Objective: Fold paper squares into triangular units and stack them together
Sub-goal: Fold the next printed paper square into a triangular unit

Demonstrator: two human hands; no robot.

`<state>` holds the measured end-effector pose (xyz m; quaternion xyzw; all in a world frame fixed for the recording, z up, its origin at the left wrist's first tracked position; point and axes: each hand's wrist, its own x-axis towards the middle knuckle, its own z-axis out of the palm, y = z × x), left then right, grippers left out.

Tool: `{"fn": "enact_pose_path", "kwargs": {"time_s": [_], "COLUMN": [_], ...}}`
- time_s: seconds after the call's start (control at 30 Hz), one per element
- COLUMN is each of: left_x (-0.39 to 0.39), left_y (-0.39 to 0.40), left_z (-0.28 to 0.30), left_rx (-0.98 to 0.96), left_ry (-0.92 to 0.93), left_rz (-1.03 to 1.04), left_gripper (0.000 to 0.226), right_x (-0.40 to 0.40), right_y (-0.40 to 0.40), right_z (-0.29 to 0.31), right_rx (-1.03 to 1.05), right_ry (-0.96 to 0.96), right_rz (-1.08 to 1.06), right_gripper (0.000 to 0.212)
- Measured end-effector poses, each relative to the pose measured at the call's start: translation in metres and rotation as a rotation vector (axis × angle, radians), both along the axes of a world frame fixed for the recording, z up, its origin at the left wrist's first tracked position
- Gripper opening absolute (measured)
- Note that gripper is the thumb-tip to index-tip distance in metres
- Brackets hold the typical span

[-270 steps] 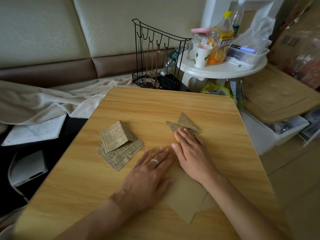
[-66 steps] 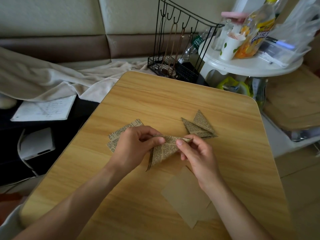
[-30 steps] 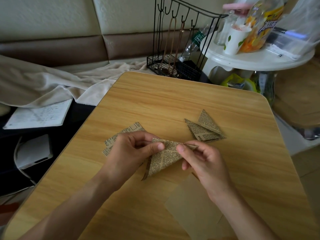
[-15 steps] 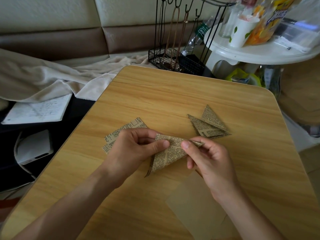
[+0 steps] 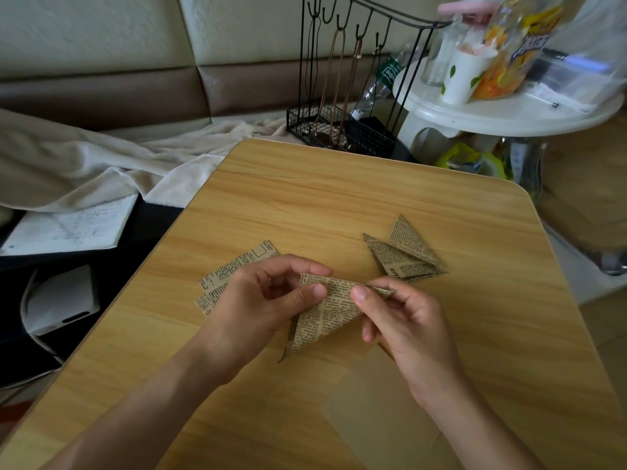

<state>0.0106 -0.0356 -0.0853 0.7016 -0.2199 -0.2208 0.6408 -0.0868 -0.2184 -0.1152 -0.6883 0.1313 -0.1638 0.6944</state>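
Note:
A newsprint paper folded into a triangle hangs just above the wooden table, point downward. My left hand pinches its upper left edge with thumb and forefinger. My right hand pinches the upper right corner. Two finished triangular units lie nested together on the table just beyond my right hand. A small pile of unfolded newsprint squares lies on the left, partly hidden by my left hand.
Plain brown paper sheets lie near the table's front under my right forearm. Behind the table stand a black wire rack and a white round side table with cup and bottles. A blanket and notebook lie left.
Since nine seconds ago both hands left the table and picked up a newsprint paper, now folded to a triangle. Over the last second the grip has hardly changed; the view shifted slightly.

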Motion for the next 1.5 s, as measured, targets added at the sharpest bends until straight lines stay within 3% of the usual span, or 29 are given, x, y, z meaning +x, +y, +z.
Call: {"fn": "enact_pose_path", "kwargs": {"time_s": [0.2,0.43,0.93,1.2,1.5], "left_x": [0.0016,0.0056,0.0042,0.0,0.002], "left_y": [-0.0001,0.0021,-0.0004,-0.0014,-0.0013], "left_z": [-0.0015,-0.0009,0.0008,0.0003,-0.0003], "left_rx": [-0.015,-0.025,-0.026,-0.023,-0.002], "left_ry": [0.013,-0.013,0.063,0.078,0.111], "left_rz": [0.018,0.046,0.082,0.032,0.001], "left_gripper": [0.026,0.023,0.024,0.024,0.026], "right_x": [0.0,0.0011,0.0004,0.0002,-0.0004], "right_y": [-0.0013,-0.0026,-0.0031,-0.0045,-0.0044], "right_z": [0.0014,0.0038,0.0078,0.0092,-0.0004], "right_rx": [0.032,0.069,0.136,0.038,-0.061], "right_ry": [-0.031,-0.056,-0.023,0.045,0.036], "right_rz": [-0.009,-0.033,-0.045,0.069,0.05], "right_gripper": [0.024,0.009,0.016,0.014,0.014]}}
